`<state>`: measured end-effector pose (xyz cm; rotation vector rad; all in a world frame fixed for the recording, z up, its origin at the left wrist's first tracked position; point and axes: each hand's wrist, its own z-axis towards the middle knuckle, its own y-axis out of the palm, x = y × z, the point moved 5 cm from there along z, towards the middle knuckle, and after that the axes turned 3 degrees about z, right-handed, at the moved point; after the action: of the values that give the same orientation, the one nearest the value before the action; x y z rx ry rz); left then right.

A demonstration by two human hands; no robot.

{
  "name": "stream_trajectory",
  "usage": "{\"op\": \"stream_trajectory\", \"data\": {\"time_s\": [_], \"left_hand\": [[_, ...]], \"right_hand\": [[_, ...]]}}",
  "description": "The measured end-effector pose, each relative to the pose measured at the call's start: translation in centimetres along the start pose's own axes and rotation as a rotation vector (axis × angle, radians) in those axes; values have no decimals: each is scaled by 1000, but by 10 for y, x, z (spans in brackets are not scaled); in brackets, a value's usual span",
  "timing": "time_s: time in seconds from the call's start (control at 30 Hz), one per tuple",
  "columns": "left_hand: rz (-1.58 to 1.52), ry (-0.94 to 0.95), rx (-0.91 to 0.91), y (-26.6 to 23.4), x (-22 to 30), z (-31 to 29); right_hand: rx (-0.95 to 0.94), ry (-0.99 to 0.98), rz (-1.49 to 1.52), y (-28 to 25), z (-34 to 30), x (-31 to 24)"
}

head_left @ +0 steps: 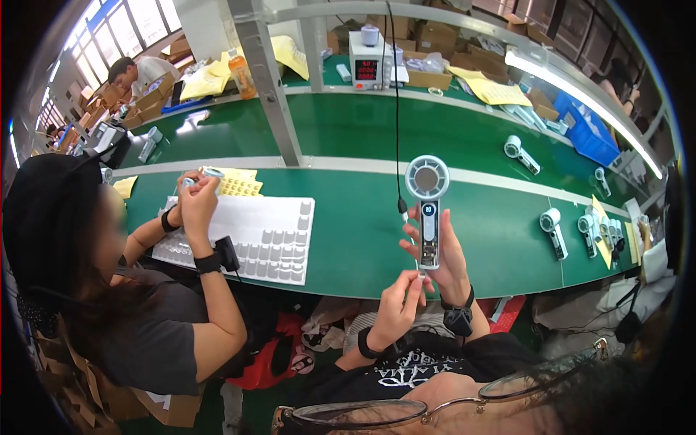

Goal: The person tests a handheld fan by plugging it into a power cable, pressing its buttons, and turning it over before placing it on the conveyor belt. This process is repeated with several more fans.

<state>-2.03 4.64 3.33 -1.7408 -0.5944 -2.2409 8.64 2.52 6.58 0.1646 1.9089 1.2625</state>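
Note:
A pale blue handheld fan (429, 177) is upright in front of me, its round head at the top. A small display glows on its handle, and circuit parts show in the lower handle. My right hand (453, 262) is closed around the handle from behind. Just under the fan's base, my left hand (397, 308) pinches a small whitish cable plug (422, 275) between thumb and fingertips. Whether the plug touches the base I cannot tell. A black cable (397, 130) hangs from above and joins a thin light lead by the fan's left side.
On my left a co-worker (145, 290) handles a small part over a white sticker sheet (279, 232). More fans (553, 232) lie on the green bench (348, 239) to the right. Behind a metal post (272, 94) stand a power supply (368, 61) and a blue bin (586, 130).

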Motion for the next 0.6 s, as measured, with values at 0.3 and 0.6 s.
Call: {"op": "stream_trajectory", "data": {"time_s": [0.3, 0.6], "left_hand": [[292, 112, 112, 13, -2, 0], [201, 6, 118, 17, 2, -2]], "right_hand": [[-291, -45, 39, -13, -5, -4], [-312, -69, -11, -29, -4, -1]]}}
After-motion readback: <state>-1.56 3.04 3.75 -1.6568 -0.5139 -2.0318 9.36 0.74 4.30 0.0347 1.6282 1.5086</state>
